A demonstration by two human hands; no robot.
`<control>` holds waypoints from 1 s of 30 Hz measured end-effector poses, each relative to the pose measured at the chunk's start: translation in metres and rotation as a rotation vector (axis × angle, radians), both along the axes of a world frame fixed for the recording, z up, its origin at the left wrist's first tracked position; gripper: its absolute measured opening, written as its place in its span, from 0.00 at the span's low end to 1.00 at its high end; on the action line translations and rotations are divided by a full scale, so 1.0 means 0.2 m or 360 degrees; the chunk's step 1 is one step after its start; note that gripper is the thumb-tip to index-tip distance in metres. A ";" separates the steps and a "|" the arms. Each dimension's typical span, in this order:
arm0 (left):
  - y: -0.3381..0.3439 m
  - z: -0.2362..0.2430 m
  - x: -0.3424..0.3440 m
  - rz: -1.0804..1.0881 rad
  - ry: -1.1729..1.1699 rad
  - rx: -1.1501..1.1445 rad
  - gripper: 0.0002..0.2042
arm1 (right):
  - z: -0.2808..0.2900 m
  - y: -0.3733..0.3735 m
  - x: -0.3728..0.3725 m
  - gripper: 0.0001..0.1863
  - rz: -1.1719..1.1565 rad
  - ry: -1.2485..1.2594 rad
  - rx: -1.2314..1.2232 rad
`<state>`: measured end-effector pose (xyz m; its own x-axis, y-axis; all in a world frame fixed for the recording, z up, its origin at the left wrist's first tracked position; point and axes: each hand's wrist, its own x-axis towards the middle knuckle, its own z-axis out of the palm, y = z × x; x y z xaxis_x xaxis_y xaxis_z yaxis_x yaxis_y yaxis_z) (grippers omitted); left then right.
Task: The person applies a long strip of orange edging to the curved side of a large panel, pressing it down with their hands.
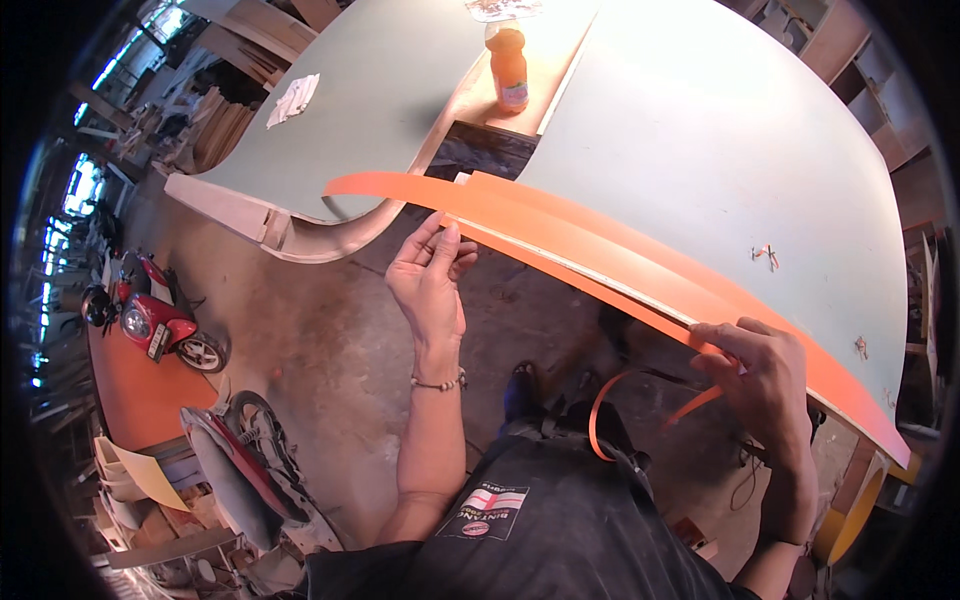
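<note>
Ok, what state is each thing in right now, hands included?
Left hand with beaded bracelet, pinching thin flexible orange strip
Bare right hand, closed on the strip
Thin flexible orange strip, stretched between the hands, loose end curling
Long curved orange board, pale edge exposed
Orange cylindrical bottle, standing upright; cap unclear
White cloth or paper piece, crumpled
Red two-wheeled scooter, parked upright

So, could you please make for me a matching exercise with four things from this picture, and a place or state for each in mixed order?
Column one
1. Bottle
2. Motor scooter
3. Narrow orange strip
4. Crumpled white piece

Column two
A. Stretched between the left hand and the right hand
B. Lying on the pale panel
C. Standing on bare wood
D. Red, parked at the far left

Right pairs: 1-C, 2-D, 3-A, 4-B
</note>
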<state>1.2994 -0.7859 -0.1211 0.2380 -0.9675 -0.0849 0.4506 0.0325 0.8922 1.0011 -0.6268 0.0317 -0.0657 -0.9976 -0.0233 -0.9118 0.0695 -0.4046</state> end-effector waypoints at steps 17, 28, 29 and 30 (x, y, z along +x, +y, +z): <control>0.02 0.10 -0.01 0.0168 -0.0386 0.0212 0.15 | -0.02 -0.11 -0.09 0.18 0.0180 0.0144 -0.0010; 0.02 0.12 0.02 0.0188 -0.0497 0.0245 0.12 | -0.04 -0.16 -0.15 0.22 0.0252 0.0017 0.0115; 0.02 0.12 0.02 0.0204 -0.0500 0.0233 0.12 | -0.04 -0.17 -0.15 0.22 0.0274 0.0027 0.0101; 0.02 0.13 0.02 0.0221 -0.0503 0.0220 0.12 | -0.05 -0.18 -0.15 0.22 0.0297 0.0037 0.0086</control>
